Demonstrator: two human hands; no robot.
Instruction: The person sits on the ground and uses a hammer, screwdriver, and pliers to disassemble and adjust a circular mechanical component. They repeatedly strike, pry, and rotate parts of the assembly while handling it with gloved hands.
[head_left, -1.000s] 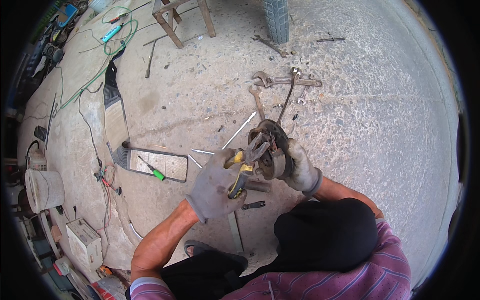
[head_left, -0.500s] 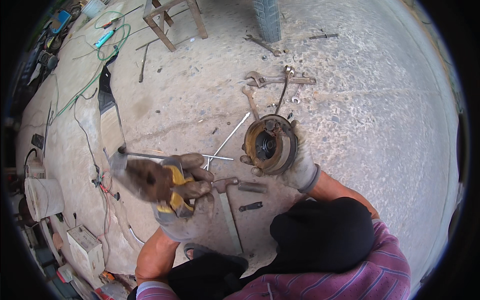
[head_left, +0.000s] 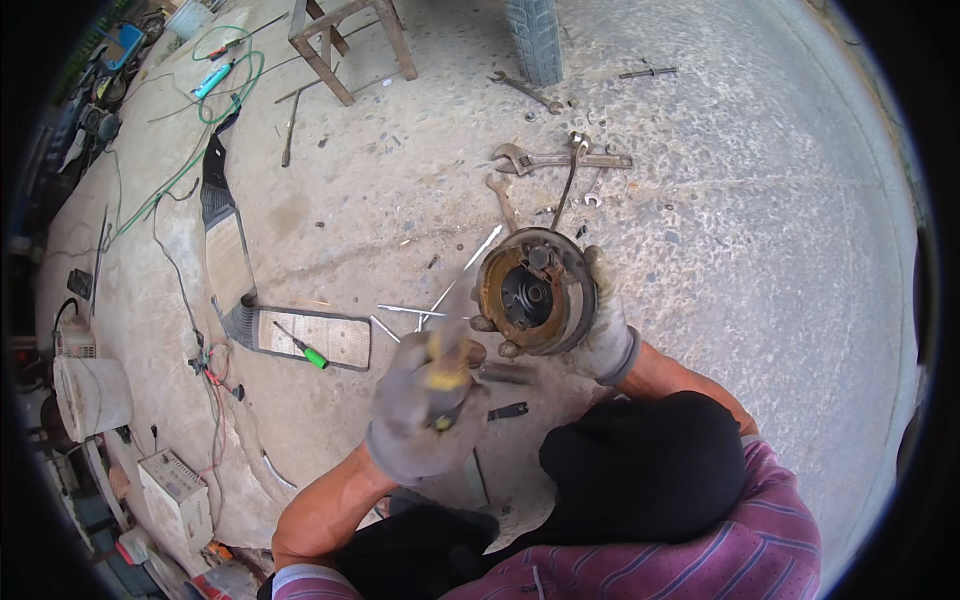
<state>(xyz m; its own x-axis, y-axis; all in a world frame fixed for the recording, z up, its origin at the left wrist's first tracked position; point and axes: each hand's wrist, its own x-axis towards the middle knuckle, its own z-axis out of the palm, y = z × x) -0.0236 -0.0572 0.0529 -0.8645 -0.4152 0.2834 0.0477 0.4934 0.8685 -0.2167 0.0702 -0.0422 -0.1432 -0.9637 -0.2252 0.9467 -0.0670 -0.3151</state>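
My right hand (head_left: 607,335), in a grey glove, grips the edge of a round rusty metal drum (head_left: 580,310). Its hollow side faces up, with a dark centre and hub inside. Left of the drum my left hand (head_left: 425,415), in a grey and yellow glove, is blurred by motion. Its fingers are curled round a smeared piece that reaches toward the drum, too blurred to name. Below the drum lie a dark metal cylinder (head_left: 508,373), partly covered by the left hand, and a small black part (head_left: 508,411). A flat bar (head_left: 475,480) lies under the left hand.
Beyond the drum lie an adjustable wrench (head_left: 570,160) and other wrenches. A green-handled screwdriver (head_left: 316,357) rests on a black-edged panel (head_left: 345,335) at the left. Farther off stand a metal stool (head_left: 350,15) and a tire (head_left: 535,45). A white bucket (head_left: 92,395) stands far left.
My left hand has swung right toward the drum, uncovering the screwdriver and panel. The flat brown piece in it before is now smeared. The drum has tilted slightly in my right hand.
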